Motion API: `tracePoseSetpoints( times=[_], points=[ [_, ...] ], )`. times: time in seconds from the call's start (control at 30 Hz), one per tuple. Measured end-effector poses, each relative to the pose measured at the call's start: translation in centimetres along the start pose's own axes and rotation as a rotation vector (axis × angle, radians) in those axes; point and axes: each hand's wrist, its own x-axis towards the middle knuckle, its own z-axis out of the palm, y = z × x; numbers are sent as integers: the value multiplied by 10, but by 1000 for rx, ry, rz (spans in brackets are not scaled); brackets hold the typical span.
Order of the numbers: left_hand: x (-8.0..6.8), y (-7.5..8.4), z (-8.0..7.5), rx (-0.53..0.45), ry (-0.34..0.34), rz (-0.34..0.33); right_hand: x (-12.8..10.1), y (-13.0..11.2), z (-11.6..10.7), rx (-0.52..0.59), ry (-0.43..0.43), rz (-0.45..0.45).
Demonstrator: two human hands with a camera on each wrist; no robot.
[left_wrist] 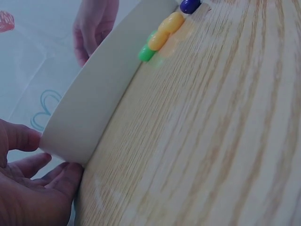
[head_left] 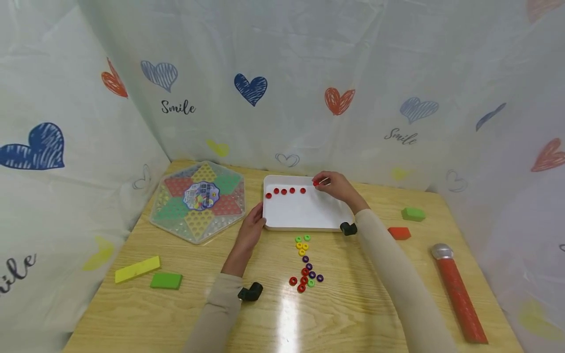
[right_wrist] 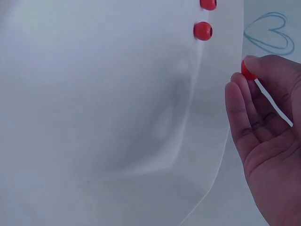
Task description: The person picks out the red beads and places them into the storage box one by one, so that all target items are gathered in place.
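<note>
A shallow white tray (head_left: 304, 213) lies on the table with several red beads (head_left: 284, 191) in a row towards its far side. My left hand (head_left: 252, 226) holds the tray at its left edge; in the left wrist view the fingers (left_wrist: 66, 181) bend against the tray wall (left_wrist: 89, 113) at a corner. Over the tray's far right rim, my right hand (head_left: 337, 187) pinches another red bead (right_wrist: 248, 69) between thumb and fingertips. A thin white strip (right_wrist: 273, 102) shows between that thumb and the fingers.
Loose green, yellow, purple and red beads (head_left: 305, 259) lie before the tray. To its left is a hexagonal Chinese checkers board (head_left: 176, 213). Yellow (head_left: 138, 269) and green blocks (head_left: 166, 281) lie front left. Right are green (head_left: 413, 214) and red blocks (head_left: 399, 233) and a red toy microphone (head_left: 461, 299).
</note>
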Motion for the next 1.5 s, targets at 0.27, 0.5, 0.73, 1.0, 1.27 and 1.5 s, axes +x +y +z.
tracePoseSetpoints(
  times=[0.27,0.5,0.73,1.0,1.27,1.5],
  points=[
    [-1,-1,1,-10,-12,9,7,2,3,-67,-14,32],
    [-1,0,2,5,3,-3,13,4,5,-104,-40,47],
    [0,-1,1,2,-1,-9,14,4,5,-123,-102,51],
    [-2,-1,1,-5,-3,1,16,5,7,-177,-143,45],
    [-3,-2,1,-12,2,-9,18,6,10,-203,-161,38],
    [0,-3,1,10,3,0,16,2,8,-210,-165,39]
  ],
)
